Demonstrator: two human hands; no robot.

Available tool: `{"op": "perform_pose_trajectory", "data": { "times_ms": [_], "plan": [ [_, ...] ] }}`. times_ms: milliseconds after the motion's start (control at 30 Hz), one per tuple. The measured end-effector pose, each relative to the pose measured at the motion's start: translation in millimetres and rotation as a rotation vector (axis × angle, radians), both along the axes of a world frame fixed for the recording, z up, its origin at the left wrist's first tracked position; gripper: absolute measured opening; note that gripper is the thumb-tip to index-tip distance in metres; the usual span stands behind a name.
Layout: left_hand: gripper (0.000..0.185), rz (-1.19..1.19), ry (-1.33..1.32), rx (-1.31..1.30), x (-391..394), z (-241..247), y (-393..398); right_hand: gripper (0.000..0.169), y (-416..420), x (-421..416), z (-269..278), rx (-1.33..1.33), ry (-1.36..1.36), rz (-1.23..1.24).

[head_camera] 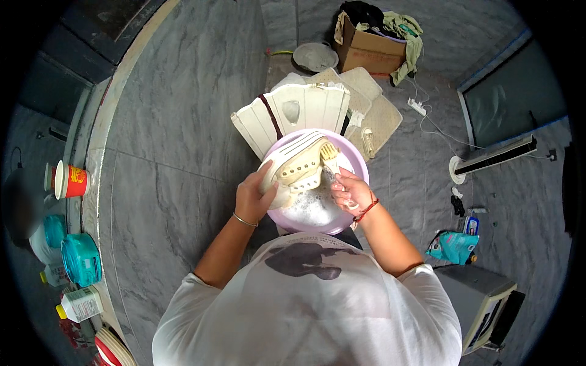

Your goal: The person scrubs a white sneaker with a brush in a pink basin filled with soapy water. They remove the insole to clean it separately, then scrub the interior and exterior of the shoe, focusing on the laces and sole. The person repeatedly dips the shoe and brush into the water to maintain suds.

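A cream canvas sneaker (297, 158) with a striped white sole and metal eyelets is tilted over a pink-purple basin (361, 160). My left hand (254, 194) grips it at the left end, thumb near the top opening. In my right hand (350, 192) is a white-handled scrub brush (329, 158), its yellowish bristles against the shoe's right end. Soapy water (313, 206) with white foam and bubbles fills the basin beneath. Part of the brush handle is covered by my fingers.
Beyond the basin stands a white slatted plastic piece (311, 107). Behind it lie beige mats (377, 121) and another small sneaker (367, 142). A cardboard box of clothes (373, 50) is farther back. A power strip (416, 106) with cords and a tower fan (496, 158) are at right.
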State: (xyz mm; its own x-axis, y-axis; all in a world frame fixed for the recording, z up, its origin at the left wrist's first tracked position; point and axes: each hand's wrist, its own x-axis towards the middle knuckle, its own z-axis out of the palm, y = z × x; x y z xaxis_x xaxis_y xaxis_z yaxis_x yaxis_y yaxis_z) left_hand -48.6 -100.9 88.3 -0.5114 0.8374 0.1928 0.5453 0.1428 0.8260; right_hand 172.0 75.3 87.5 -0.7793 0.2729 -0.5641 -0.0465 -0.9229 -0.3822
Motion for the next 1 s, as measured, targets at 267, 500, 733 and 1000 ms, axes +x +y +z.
{"op": "perform_pose_trajectory", "data": {
  "times_ms": [267,500,733,1000],
  "plan": [
    [0.05,0.016,-0.014,0.095,-3.9,-4.0,9.2,0.026,-16.3,-0.3,6.0,-0.05,0.034,0.182],
    [0.049,0.017,0.05,0.072,-3.9,-8.8,11.2,0.037,-38.7,-13.9,45.3,-0.022,-0.024,0.233],
    [0.049,0.005,0.045,0.057,4.5,5.8,8.5,0.031,3.0,1.9,8.9,-0.042,0.071,0.021],
    [0.049,-0.007,0.045,0.112,3.1,9.8,11.6,0.036,18.9,6.9,10.5,-0.031,0.068,-0.013]
  ]
}}
